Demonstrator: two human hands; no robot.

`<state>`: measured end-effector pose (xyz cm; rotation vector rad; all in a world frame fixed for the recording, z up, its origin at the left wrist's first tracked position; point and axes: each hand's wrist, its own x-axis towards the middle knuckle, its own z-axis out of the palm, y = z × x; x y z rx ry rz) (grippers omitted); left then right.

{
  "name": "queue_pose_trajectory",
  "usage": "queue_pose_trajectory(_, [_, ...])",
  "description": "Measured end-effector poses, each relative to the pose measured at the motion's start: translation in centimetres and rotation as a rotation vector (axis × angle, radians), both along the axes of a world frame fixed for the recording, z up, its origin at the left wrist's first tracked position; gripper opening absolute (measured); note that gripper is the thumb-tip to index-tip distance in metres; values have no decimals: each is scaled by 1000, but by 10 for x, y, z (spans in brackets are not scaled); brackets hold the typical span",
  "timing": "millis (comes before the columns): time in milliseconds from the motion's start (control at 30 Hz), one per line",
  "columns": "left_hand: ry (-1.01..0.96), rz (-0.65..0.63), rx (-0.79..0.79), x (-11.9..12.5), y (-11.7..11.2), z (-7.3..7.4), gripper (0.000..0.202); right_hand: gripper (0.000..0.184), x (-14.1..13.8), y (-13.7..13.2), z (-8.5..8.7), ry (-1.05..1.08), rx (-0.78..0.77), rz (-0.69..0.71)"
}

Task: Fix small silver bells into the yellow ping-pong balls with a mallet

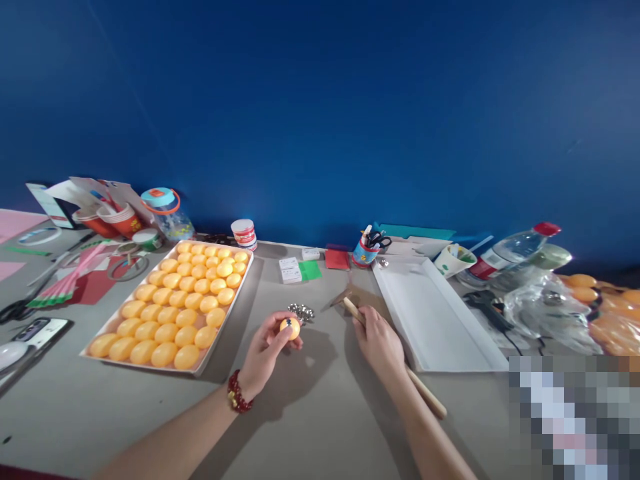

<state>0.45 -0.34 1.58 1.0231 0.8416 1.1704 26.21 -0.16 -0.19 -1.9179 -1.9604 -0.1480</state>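
Observation:
My left hand [265,350] is closed around an orange ping-pong ball [290,327], thumb and fingers gripping its sides. Dark marks show on top of the ball. Just beyond it lies a small heap of shiny silver pieces [303,311], too small to name surely. My right hand [377,340] wraps round the wooden handle [427,395] of a hammer, whose thin metal head [341,298] points left over the table. To the left, a white tray [203,365] holds rows of orange ping-pong balls [173,307].
At right stands a shallow white tray [433,313], with a glue gun [485,307] and plastic bags of balls [550,320] beyond. Small white boxes [290,271], red paper [337,259] and a cup of scissors and pens [365,253] sit at the back. A person's blurred part is lower right.

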Motion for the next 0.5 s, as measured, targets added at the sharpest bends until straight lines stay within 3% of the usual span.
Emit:
queue_pose_trajectory(267, [2,1,-7,0,1,1,27,8,20,3,11,-109,-96,-306])
queue_pose_trajectory(500, [22,-1,8,0,1,0,26,8,11,1,8,-199,-112,-278])
